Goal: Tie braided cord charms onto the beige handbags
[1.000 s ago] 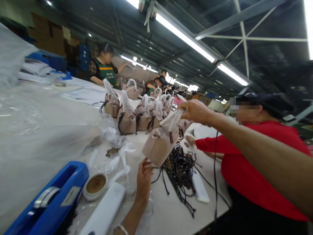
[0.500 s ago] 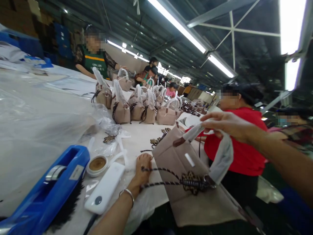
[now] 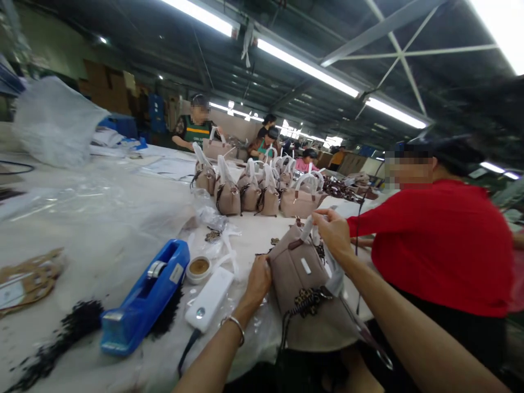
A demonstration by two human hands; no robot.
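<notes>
A taupe handbag [image 3: 286,267] hangs tilted at the table's front edge, a white label on its side. My right hand [image 3: 333,232] is closed on its handle [image 3: 336,273], which is wrapped in white. My left hand [image 3: 258,278], with a bangle at the wrist, is closed at the bag's left side edge; its fingertips are partly hidden. From the bag hangs a leopard-print flower charm [image 3: 308,301] with dark striped cords [image 3: 287,319] dangling down. Left of my left hand lies a white handheld device [image 3: 210,299] with a cable.
A blue tape dispenser [image 3: 143,300], a small round tin [image 3: 198,267] and black bristly material [image 3: 77,322] lie to the left. Several finished-looking handbags [image 3: 227,196] stand further back. A co-worker in red [image 3: 438,245] is close on the right; other people work behind.
The view has swung left. My left hand has gone from the loose cords to the bag's side edge, and the cords now hang down. My right hand keeps the handle.
</notes>
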